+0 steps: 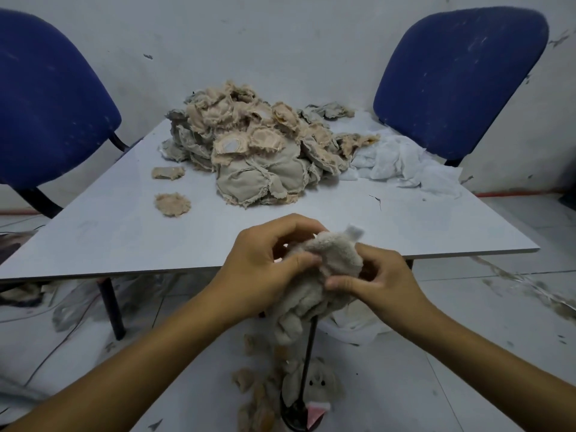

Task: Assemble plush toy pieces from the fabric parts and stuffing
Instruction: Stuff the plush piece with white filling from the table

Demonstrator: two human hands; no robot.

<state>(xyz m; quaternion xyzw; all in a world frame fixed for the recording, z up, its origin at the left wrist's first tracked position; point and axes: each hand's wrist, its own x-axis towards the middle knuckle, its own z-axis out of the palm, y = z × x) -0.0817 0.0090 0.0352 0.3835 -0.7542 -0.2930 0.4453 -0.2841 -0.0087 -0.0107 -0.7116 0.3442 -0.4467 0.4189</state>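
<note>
I hold a grey plush toy piece [324,272] in front of the table's near edge. My left hand [265,263] pinches its upper left side between thumb and curled fingers. My right hand [377,282] grips its right side, thumb pressed on the fabric. The lower part of the piece hangs limp below my hands. A big pile of beige and grey fabric parts [258,145] lies at the far middle of the table [109,232]. White stuffing material [402,163] lies to the right of the pile.
Two loose beige fabric pieces [172,204] lie left of the pile. Blue chairs stand at the far left [46,101] and far right [458,79]. On the floor below my hands lie a plush head with eyes [314,385], fabric scraps and a black rod [307,366].
</note>
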